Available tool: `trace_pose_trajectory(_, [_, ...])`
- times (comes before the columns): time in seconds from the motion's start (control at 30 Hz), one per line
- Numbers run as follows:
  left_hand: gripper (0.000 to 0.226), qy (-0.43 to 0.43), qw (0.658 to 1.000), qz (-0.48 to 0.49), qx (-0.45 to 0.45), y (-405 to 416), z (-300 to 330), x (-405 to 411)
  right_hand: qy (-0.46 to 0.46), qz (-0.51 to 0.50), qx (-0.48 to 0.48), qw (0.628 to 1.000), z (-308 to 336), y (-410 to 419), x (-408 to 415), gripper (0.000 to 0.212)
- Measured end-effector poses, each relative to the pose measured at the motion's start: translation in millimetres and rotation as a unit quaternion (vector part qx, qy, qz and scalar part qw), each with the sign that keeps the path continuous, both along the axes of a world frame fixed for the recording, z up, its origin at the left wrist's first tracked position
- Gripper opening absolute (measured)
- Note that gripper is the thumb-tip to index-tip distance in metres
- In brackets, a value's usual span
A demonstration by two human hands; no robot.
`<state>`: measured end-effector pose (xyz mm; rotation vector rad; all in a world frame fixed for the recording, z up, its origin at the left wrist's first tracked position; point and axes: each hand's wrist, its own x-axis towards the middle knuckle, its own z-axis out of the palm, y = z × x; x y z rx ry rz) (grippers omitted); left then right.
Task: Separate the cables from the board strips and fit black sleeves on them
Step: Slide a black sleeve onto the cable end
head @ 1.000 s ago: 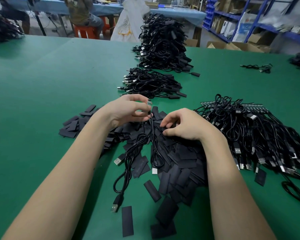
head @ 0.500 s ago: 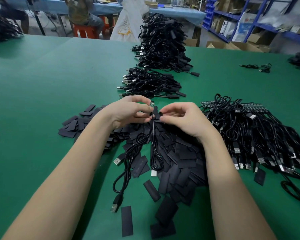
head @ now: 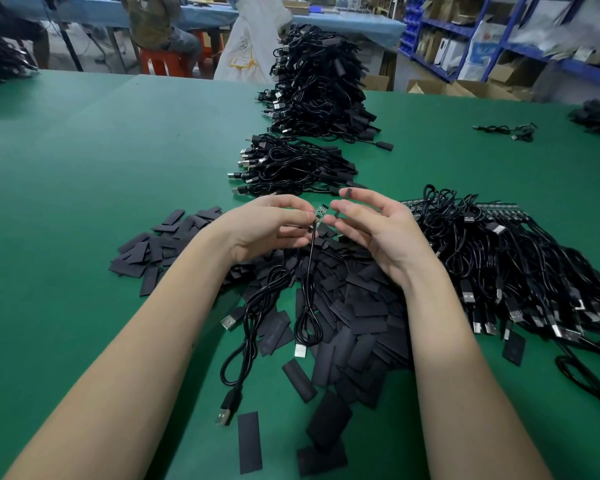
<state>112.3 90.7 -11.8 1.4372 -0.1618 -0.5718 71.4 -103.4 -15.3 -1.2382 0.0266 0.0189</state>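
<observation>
Two bare hands raised just above heap of flat black rectangular sleeves (head: 357,306) on green felt-covered table (head: 84,174). Left hand (head: 267,226) curled, thumb and fingertips pinching top end of thin black cable with silver USB plug (head: 307,292), right where small green circuit board (head: 321,211) stuck up beyond fingertips. Right hand (head: 371,226) palm up, fingers loosely bent, thumb and forefinger pinching single black sleeve (head: 340,202) held edge-on, just right of board and apart from it; only both ends of that sleeve visible past fingertips. Cable hung straight down from left hand, looped once over heap, plug end resting among sleeves near left forearm.

Board tiny, green with pale contact marks, detail too small to read. Sleeves matte, dark grey to black, flattened, scattered loosely, some strayed toward near table edge.

Second loose black USB cable (head: 243,344) lay coiled just left of held one, plug pointing toward viewer. Right of right wrist: dense tangle of black cables on board strips (head: 520,265), plugs fanned toward near edge, strips visible along far side. Beyond hands: low bundle of sleeved black cables (head: 288,164), then taller stack (head: 319,81) behind. Lone cable (head: 506,131) farther right. Background: seated person on red stool (head: 160,60), white bag (head: 253,46), blue shelving with cardboard boxes (head: 465,43).
</observation>
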Motion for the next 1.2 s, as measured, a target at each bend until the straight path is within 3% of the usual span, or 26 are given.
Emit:
trace_pose_trajectory(0.13, [0.013,0.002,1.0,-0.02,-0.011,-1.1,2.0,-1.9,-0.009,-0.022,-0.004,1.0,0.2,-2.7,-0.2,0.023])
trace_pose_trajectory(0.27, [0.014,0.01,0.999,-0.045,-0.028,-4.8,3.5,-4.5,-0.016,-0.02,0.069,0.997,0.4,-4.1,0.6,0.031])
trace_pose_trajectory(0.53, [0.008,0.042,0.995,-0.061,-0.069,-8.1,3.9,-8.0,-0.013,-0.011,0.094,0.995,-0.6,-1.4,-0.5,0.013])
trace_pose_trajectory(0.77, [0.009,0.048,0.992,-0.072,-0.09,-6.2,4.4,-7.6,-0.015,0.026,0.125,0.992,0.2,-3.8,-2.9,0.02])
trace_pose_trajectory(1.0, [0.008,0.048,0.991,-0.089,-0.091,-3.5,4.5,-7.5,-0.016,0.038,0.071,0.997,-0.8,-4.6,-2.1,0.025])
trace_pose_trajectory(1.2, [0.006,0.04,0.99,-0.1,-0.093,-3.0,5.3,-7.7,-0.022,0.049,0.086,0.995,-1.0,-4.9,-4.0,0.02])
